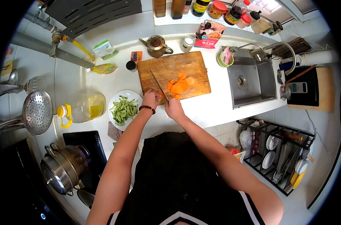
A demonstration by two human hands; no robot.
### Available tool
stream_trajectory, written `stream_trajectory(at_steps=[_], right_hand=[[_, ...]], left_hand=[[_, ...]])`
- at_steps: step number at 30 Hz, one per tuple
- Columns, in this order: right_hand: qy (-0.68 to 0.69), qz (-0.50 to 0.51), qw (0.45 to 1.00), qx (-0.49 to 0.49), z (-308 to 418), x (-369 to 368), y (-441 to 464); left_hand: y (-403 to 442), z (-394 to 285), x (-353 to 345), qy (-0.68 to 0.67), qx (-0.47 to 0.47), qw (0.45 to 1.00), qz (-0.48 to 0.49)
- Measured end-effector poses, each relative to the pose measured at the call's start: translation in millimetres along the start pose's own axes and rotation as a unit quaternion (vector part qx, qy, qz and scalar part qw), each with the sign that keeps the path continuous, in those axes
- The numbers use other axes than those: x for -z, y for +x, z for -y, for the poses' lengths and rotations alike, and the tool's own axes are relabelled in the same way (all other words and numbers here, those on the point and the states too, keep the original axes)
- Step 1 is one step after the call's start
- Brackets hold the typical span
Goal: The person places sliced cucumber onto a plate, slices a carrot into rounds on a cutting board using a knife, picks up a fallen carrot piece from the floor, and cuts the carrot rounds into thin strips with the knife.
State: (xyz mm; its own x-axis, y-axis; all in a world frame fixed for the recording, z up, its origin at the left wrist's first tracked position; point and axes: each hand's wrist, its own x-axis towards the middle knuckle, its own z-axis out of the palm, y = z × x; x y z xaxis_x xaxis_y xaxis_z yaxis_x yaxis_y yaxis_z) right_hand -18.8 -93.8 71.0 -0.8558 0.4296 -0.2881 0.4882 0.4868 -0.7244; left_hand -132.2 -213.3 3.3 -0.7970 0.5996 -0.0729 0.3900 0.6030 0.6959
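Note:
A wooden cutting board (193,71) lies on the white counter. My right hand (174,108) is closed on the handle of a knife (159,84), whose blade points up and left across the board. At the board's front left edge, my left hand (151,99), with a beaded bracelet at the wrist, is closed on a piece of carrot (160,94) beside the blade; the fingers hide part of it. Orange carrot slices (180,87) are heaped right of the knife. Left of my left hand is a white plate (112,102) of green cucumber strips (123,110).
Behind the board stand a teapot (156,46) and a white jar (187,44). The sink (253,80) is to the right, with a green bowl (220,60) by it. An oil jug (88,107) and a steel pot (60,172) are on the left.

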Motion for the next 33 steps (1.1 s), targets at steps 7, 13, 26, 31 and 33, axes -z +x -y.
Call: stream_trajectory(at_steps=[7,13,26,31,33], right_hand=[[0.016,-0.003,1.000,-0.021,8,2,-8],[0.026,-0.009,0.999,-0.023,7,-1,-8],[0.037,0.014,0.998,-0.056,-12,4,-6],[0.025,0.004,0.997,-0.074,-31,5,-5],[0.022,0.009,0.997,-0.070,-31,4,-5]], left_hand=[[0,1,2,-0.004,-0.017,1.000,-0.007],[-1,3,1,-0.022,-0.010,1.000,-0.018],[-4,-7,-3,0.014,0.002,1.000,-0.022],[-6,11,-13,-0.106,0.112,0.988,-0.005],[-11,19,-15,-0.148,0.151,0.977,-0.014]])
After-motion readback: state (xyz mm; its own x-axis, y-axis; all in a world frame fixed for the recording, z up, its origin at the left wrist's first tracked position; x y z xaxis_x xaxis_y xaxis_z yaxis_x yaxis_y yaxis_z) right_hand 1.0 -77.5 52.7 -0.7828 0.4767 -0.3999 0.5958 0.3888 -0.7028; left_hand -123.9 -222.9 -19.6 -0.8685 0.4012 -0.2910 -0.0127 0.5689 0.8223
